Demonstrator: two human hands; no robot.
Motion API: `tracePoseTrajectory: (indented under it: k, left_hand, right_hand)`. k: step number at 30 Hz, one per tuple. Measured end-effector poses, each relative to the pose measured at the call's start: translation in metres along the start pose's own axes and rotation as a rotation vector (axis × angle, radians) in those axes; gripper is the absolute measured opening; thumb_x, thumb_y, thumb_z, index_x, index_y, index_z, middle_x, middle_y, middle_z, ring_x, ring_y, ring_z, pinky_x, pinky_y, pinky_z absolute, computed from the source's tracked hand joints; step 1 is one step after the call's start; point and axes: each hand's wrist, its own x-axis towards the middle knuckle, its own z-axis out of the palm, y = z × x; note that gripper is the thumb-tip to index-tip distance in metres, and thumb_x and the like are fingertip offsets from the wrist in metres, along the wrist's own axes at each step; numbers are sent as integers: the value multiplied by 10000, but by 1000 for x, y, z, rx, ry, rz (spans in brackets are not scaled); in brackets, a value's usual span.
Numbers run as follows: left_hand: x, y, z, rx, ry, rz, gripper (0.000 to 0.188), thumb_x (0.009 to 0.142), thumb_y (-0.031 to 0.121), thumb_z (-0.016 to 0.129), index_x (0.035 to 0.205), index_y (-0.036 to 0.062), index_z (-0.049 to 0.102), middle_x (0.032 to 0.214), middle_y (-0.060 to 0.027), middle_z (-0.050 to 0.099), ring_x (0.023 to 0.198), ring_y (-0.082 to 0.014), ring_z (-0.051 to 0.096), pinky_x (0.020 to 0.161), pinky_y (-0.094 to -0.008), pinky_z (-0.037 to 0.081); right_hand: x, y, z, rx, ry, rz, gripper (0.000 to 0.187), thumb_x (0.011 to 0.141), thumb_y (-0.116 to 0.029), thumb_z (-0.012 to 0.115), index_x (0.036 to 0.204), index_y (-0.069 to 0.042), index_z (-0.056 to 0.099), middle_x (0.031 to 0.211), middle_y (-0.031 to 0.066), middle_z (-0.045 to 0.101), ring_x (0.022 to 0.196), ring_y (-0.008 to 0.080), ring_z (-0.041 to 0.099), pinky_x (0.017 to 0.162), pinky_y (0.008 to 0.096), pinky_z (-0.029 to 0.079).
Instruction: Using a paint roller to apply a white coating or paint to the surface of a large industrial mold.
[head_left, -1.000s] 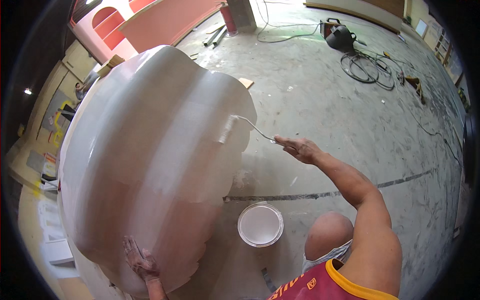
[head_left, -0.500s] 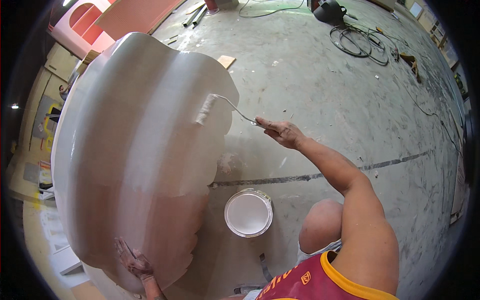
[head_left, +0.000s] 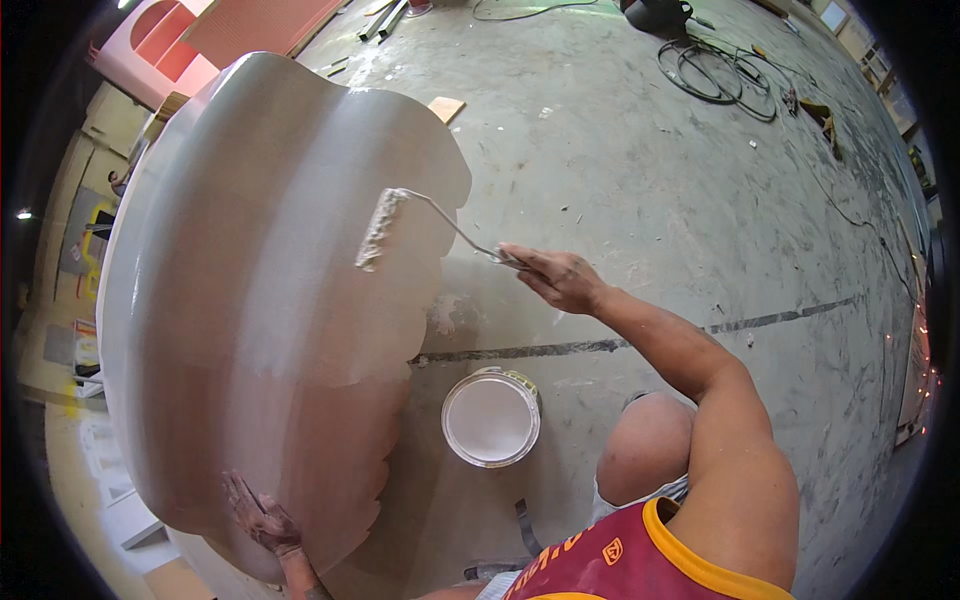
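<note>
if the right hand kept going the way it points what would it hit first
Probably the big white scalloped panel: the right hand points left along the paint roller, whose head seems already on it; depth is hard to judge.

In my reach: one large scalloped white-painted panel [head_left: 260, 300]; one small paint roller [head_left: 382, 229]; one open white paint bucket [head_left: 491, 418].

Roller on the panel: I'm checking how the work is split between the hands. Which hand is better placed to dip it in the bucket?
Right. The right hand already grips the roller, and the bucket sits just below it. The left hand is pressed flat on the panel, probably steadying it.
</note>
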Motion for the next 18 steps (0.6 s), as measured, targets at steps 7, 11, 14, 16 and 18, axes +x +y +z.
tracePoseTrajectory:
  k: [7,11,14,16,18]
  left_hand:
    - [0,-5,4,-15,21,33,639,1076,411,335,1530,-12,485,1590,-212,471,1483,-386,428,1235,-503,296]
    - [-1,-9,7,24,38,37,648,1068,432,354,1529,-2,492,1583,-203,481,1473,-386,438,1224,-515,308]
    - [-1,-4,5,-5,20,-13,639,1068,425,352,1534,10,489,1586,-193,482,1475,-382,435,1225,-515,308]
    - [-1,-2,5,5,17,-12,637,1068,425,353,1538,16,487,1589,-189,479,1478,-380,432,1226,-515,307]
    - [-2,-4,6,16,12,-13,636,1067,425,353,1541,21,485,1593,-185,476,1480,-378,429,1226,-515,307]
  right_hand:
    - [-1,19,40,31,-75,40,534,1037,-268,616,1549,-294,467,1096,132,744,884,363,714,749,475,565]
    - [-35,54,55,7,-173,166,521,1053,-297,575,1557,-328,447,1169,131,740,965,377,714,829,488,570]
    - [-47,69,59,-81,-305,284,507,1064,-342,538,1561,-337,440,1192,128,738,1008,387,707,876,501,562]
    - [-53,73,56,-118,-349,319,501,1068,-367,521,1562,-340,438,1193,127,739,1019,392,703,892,508,557]
    - [-56,72,51,-233,-440,388,498,1070,-395,504,1561,-344,438,1193,130,738,1029,403,697,908,513,551]
